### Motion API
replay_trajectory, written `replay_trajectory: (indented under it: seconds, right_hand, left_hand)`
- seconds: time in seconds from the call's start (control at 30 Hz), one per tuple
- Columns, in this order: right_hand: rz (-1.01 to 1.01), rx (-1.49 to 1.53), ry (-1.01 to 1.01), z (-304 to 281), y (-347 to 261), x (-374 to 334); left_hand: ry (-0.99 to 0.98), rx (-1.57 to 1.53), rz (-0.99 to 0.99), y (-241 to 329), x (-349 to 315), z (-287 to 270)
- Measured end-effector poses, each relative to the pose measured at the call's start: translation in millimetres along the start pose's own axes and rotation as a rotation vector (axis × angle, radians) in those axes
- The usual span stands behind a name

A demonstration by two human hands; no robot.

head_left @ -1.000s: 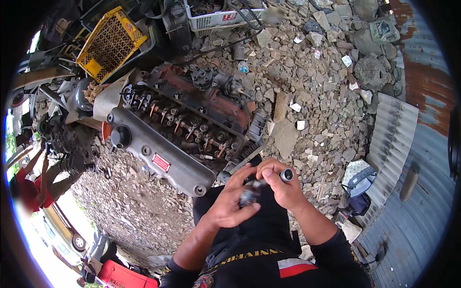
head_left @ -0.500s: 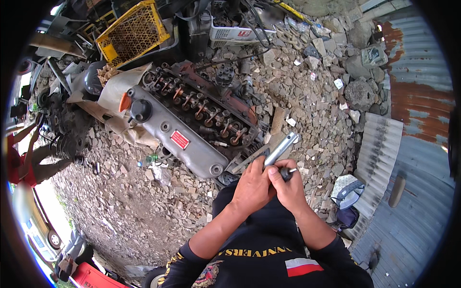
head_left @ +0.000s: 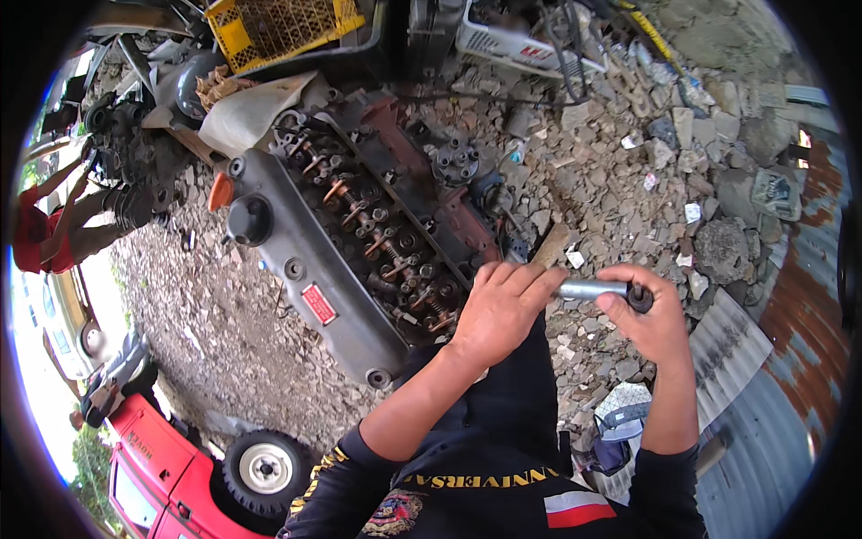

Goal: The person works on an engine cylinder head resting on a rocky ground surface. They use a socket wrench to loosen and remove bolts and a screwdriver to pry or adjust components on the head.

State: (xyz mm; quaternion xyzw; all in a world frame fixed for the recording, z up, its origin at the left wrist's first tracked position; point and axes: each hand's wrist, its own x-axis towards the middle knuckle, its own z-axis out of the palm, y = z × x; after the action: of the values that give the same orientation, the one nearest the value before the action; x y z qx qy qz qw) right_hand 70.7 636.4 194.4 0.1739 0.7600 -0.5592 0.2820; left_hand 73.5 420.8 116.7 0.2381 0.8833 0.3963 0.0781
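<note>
A silver metal tool handle with a black end (head_left: 593, 289) is held level between both hands. My left hand (head_left: 503, 310) wraps its left end, and my right hand (head_left: 648, 314) grips the end with the black knob. Just left of my hands lies a large engine (head_left: 359, 234) on the gravel, its top uncovered so rusty rocker arms and valve springs (head_left: 386, 238) show. A grey side cover with a red label (head_left: 319, 304) faces me. My dark trousers fill the space below my hands.
Stony rubble (head_left: 628, 135) covers the ground. A yellow plastic crate (head_left: 278, 27) and machine parts lie at the top. Corrugated metal sheets (head_left: 763, 377) are on the right. A red vehicle with a wheel (head_left: 265, 467) is at lower left. A person in red (head_left: 45, 234) is at the far left.
The tool has swung from pointing upward to lying level between my hands. My hands have spread apart along it. The engine now sits closer and more central in view.
</note>
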Motion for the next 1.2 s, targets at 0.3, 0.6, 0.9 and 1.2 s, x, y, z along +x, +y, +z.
replay_trajectory:
  seconds: [0.3,0.6,0.9,1.2]
  right_hand:
    - [-0.221,-0.066,-0.188,24,28,187]
    - [-0.198,-0.126,-0.384,67,42,238]
    - [-0.101,-0.261,-0.274,99,23,224]
    - [0.012,-0.201,-0.201,107,17,215]
  left_hand:
    - [0.458,-0.759,-1.17,-32,2,90]
    - [0.809,-1.457,-1.425,-64,31,100]
    - [0.793,-1.333,-1.326,-54,34,86]
    - [0.609,-0.495,-0.728,-68,29,10]
